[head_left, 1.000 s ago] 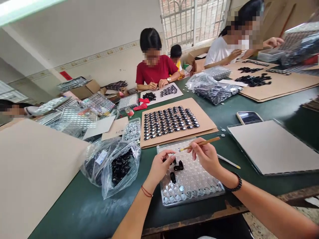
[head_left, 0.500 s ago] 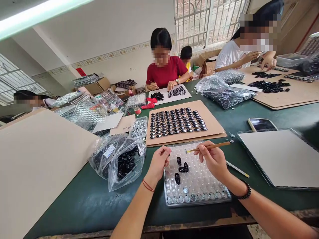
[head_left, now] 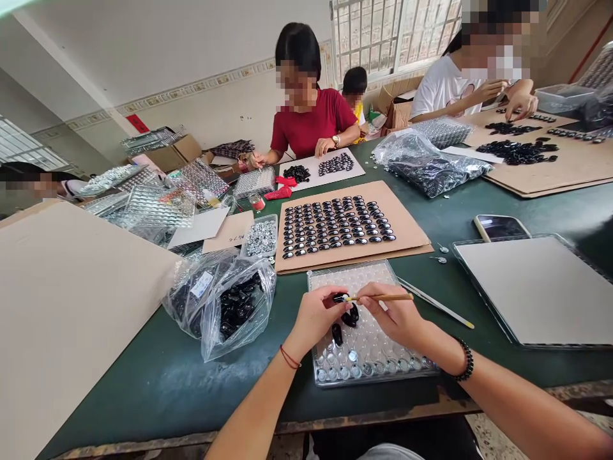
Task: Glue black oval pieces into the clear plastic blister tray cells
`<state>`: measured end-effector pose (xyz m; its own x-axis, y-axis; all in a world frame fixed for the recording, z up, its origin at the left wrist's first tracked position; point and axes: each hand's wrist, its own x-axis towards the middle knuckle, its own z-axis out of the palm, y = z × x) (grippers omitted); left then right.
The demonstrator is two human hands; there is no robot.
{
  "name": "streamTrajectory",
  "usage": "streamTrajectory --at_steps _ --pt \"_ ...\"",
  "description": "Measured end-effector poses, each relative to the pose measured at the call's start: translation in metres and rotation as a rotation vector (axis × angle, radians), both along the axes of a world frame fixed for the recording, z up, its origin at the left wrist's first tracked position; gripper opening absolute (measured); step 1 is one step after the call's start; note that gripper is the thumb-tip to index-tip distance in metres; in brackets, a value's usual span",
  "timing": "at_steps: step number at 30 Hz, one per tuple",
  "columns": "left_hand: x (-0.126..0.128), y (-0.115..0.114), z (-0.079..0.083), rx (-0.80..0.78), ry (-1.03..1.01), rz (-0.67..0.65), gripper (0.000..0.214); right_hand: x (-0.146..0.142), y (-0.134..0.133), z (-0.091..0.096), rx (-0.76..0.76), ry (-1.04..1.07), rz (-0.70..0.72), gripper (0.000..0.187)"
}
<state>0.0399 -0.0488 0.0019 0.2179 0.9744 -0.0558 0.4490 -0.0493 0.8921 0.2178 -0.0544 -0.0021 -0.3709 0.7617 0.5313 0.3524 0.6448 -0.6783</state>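
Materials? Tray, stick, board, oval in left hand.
Tray: clear, glossy moulded plastic; dimples glint. Stick: probably wood or bamboo, matt tan. Board: brown cardboard, matt. Oval in the left hand: glossy black, plastic or glass, cannot tell.

Both forearms are bare all the way to the picture's edge. The left hand [head_left: 313, 316] has a thin red string bracelet [head_left: 290, 358] around its wrist, at 7 o'clock from the hand; it looks like two fine strands lying side by side. The right hand [head_left: 395, 317] has a bracelet of round dark beads [head_left: 464, 360] on its wrist, at 4 o'clock from the hand. At 6 o'clock in the view, dark clothing [head_left: 421, 437] covers the lap, with a pale grey patch at the bottom edge.
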Motion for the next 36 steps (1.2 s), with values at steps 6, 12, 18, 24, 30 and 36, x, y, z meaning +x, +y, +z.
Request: streamTrajectory --at_steps 6,12,18,24,30,36 --pt "0.002 -0.003 0.005 -0.008 -0.025 0.002 0.027 0.000 0.000 -0.003 0.079 -0.108 -0.002 0.014" --pt "0.002 -0.002 0.005 -0.015 -0.018 0.005 0.027 -0.001 -0.002 0.000 0.128 -0.154 0.005 0.015" --pt "0.004 -0.002 0.006 -0.074 -0.086 0.013 0.027 -0.003 -0.001 0.000 0.193 -0.180 0.005 0.014" --pt "0.008 -0.003 0.013 -0.124 -0.169 0.065 0.022 -0.004 -0.002 -0.002 0.223 -0.306 0.039 0.016" --pt "0.015 -0.011 0.010 -0.033 -0.175 0.058 0.018 -0.006 -0.001 0.002 -0.100 -0.023 0.069 0.020" --pt "0.017 -0.016 0.009 0.031 -0.259 0.081 0.016 -0.007 0.008 0.004 -0.631 0.490 -0.003 0.035"
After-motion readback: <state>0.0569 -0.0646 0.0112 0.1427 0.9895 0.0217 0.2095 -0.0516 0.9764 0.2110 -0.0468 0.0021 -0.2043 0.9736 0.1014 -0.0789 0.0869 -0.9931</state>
